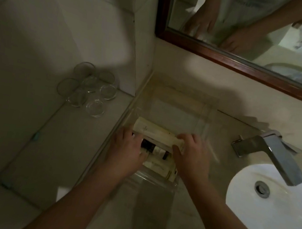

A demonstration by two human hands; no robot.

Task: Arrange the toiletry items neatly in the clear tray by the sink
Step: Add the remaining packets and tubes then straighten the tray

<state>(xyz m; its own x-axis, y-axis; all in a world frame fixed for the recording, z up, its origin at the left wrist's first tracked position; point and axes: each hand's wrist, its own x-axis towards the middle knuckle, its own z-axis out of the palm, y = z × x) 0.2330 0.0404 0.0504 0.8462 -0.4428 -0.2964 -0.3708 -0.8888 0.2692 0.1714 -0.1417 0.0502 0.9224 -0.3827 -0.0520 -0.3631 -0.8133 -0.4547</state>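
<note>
Dimly, cream box (155, 132) print unreadable; both hands on toiletries.

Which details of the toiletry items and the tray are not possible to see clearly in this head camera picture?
- Print on the cream box: too small and dim to read.
- Small bottles: partly covered by the left hand, so their number is unclear.
- Right hand: fingers lie on the box end; a firm grip cannot be confirmed.
- Clear tray: its transparent far walls fade into the counter.
- Lower packet: half hidden by both hands.
</note>
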